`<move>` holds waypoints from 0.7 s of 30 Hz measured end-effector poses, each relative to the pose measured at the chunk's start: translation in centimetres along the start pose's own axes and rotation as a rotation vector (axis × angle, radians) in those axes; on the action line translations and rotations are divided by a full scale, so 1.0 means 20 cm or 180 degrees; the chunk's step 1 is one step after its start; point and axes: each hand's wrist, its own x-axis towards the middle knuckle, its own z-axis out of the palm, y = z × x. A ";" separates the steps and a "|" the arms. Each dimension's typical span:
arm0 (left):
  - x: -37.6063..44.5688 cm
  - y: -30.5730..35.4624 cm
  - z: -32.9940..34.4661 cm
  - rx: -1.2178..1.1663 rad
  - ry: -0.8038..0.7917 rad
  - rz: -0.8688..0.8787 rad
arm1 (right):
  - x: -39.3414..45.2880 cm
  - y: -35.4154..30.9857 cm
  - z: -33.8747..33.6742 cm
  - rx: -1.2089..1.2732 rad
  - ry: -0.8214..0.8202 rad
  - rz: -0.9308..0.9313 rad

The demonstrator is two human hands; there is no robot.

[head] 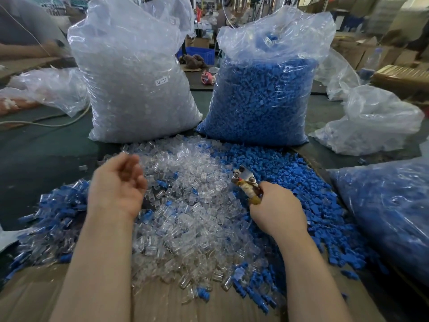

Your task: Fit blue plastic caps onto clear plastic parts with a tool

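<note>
A heap of clear plastic parts (pixel 195 205) covers the middle of a cardboard sheet (pixel 34 296). Loose blue caps (pixel 301 182) lie in a pile to its right. On the left sits a pile of assembled parts (pixel 58 212), clear with blue caps on them. My right hand (pixel 276 210) grips a small metal tool (pixel 246 180) with tape wound on its handle, its tip over the border of the clear and blue heaps. My left hand (pixel 118 182) hovers above the clear heap's left side, palm turned up, fingers loosely curled, holding nothing that I can see.
Two tall plastic bags stand behind the heaps: one of clear parts (pixel 137 89) on the left, one of blue caps (pixel 262 101) on the right. Another bag of blue parts (pixel 390 212) lies at the right edge. Another person's arm (pixel 27 48) shows far left.
</note>
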 end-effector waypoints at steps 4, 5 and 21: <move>-0.09 -0.12 0.13 0.2415 -0.0826 0.0555 | -0.01 -0.01 -0.01 -0.0127 -0.0028 -0.0011; -0.10 -0.16 0.15 0.2889 -0.0991 0.0682 | -0.01 -0.01 -0.01 -0.0145 -0.0024 -0.0018; -0.09 -0.29 0.17 0.5119 -0.1516 0.1051 | -0.01 -0.02 -0.02 -0.0009 0.0121 0.0289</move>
